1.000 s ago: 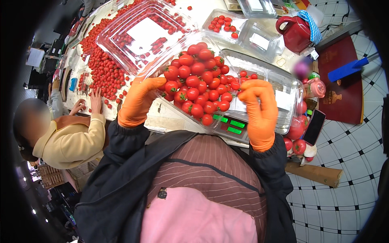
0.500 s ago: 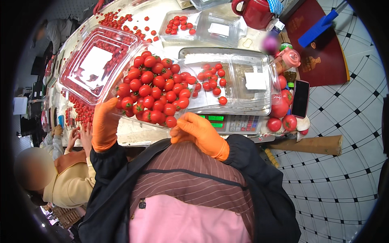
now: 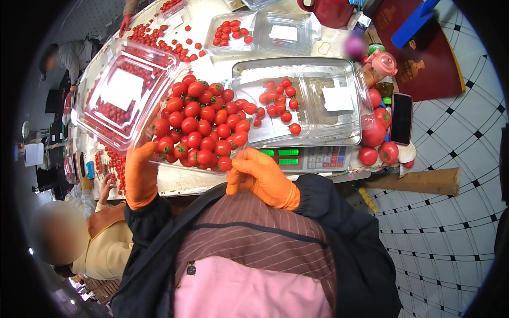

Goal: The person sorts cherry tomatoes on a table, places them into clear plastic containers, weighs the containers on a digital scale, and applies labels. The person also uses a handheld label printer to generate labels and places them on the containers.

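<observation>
My left hand (image 3: 141, 176), in an orange glove, grips the near left side of a clear plastic clamshell (image 3: 199, 170) heaped with cherry tomatoes (image 3: 203, 127). Its open lid (image 3: 154, 63) leans out to the left and bears a white label. At the clamshell's near right corner is my right hand (image 3: 263, 180), also orange-gloved, fingers curled together; whatever they pinch is hidden. Just beyond, a second open clamshell (image 3: 350, 124) with a few tomatoes rests in a metal tray (image 3: 297, 61) on a scale (image 3: 305, 164) with green displays.
A third open clamshell (image 3: 291, 42) holds some tomatoes at the back. Loose cherry tomatoes (image 3: 146, 36) lie along the far left. Large tomatoes (image 3: 374, 135), a phone (image 3: 401, 119), a pink-lidded bottle (image 3: 382, 66) and a red mug (image 3: 331, 13) stand right. A co-worker (image 3: 106, 249) sits at left.
The whole view has shifted slightly. My hands keep nearly the same hold beside the heaped clamshell. A co-worker's hand at left has drawn back from the loose tomatoes.
</observation>
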The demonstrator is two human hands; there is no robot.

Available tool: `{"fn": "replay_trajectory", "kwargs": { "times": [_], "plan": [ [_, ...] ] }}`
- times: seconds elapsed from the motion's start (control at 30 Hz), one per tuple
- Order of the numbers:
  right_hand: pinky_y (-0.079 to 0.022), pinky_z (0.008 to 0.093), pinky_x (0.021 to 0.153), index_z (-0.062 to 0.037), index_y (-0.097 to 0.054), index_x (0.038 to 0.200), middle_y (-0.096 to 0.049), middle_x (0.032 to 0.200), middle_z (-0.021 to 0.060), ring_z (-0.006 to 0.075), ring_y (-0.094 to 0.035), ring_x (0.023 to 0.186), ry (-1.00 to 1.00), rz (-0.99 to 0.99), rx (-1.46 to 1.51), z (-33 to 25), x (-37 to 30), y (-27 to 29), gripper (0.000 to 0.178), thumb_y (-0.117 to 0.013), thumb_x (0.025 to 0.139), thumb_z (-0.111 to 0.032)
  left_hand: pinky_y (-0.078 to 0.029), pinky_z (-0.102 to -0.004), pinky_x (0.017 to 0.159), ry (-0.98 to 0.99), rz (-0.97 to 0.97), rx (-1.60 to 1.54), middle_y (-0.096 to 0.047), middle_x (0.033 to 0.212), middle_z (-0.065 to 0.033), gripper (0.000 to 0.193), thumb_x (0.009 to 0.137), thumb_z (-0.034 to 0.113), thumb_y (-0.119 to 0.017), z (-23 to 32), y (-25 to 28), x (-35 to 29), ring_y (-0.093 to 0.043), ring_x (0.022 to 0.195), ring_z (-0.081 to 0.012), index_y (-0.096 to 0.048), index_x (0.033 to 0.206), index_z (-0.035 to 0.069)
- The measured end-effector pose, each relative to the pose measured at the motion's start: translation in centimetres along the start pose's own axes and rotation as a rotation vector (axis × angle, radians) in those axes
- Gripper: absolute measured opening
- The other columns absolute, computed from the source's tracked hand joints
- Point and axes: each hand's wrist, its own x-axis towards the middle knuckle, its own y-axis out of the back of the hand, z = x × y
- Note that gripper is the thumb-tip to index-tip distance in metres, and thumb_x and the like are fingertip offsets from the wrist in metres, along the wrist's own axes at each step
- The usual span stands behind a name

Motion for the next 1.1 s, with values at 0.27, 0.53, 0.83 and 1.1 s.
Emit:
{"fn": "replay_trajectory", "kwargs": {
  "times": [0.27,0.53,0.83,1.1],
  "plan": [
    [-0.053,0.0408,0.067,-0.0008,-0.05,0.092,-0.062,0.081,0.0158,0.0299,-0.064,0.069,-0.001,-0.027,-0.023,0.3,-0.1,-0.2,0.01,-0.053,0.092,-0.011,-0.032,-0.0357,0.108,0.014,-0.009,0.032,-0.044,0.139,-0.0193,0.074,0.075,0.023,-0.056,0.8,-1.0,-0.7,-0.045,0.128,-0.0267,-0.035,0.139,-0.006],
    [-0.055,0.0353,0.064,-0.0031,-0.05,0.09,-0.064,0.08,0.0132,0.0266,-0.066,0.068,0.025,-0.035,0.004,0.9,0.5,0.3,0.012,-0.052,0.094,-0.015,-0.04,-0.0348,0.1,0.019,0.033,0.013,-0.048,0.136,-0.0173,0.072,0.074,0.022,-0.057,0.1,-0.5,-0.4,-0.051,0.12,-0.0255,-0.039,0.138,-0.006],
    [-0.055,0.0404,0.067,-0.0023,-0.049,0.089,-0.062,0.08,0.0152,0.029,-0.063,0.068,-0.01,0.015,0.018,0.8,0.5,0.5,0.011,-0.051,0.093,-0.012,-0.042,-0.0336,0.098,0.03,0.008,0.026,-0.048,0.136,-0.0172,0.068,0.077,0.018,-0.055,-0.1,-0.2,-0.4,-0.052,0.119,-0.0248,-0.038,0.138,-0.005],
    [-0.054,0.0385,0.066,-0.0015,-0.049,0.088,-0.063,0.08,0.0148,0.0277,-0.064,0.067,0.003,0.003,-0.014,0.9,0.3,0.6,0.01,-0.052,0.093,-0.011,-0.039,-0.0365,0.102,-0.001,-0.003,0.07,-0.046,0.137,-0.0186,0.072,0.073,0.02,-0.055,0.0,-0.1,-0.5,-0.05,0.122,-0.0271,-0.037,0.138,-0.005]
  ]
}}
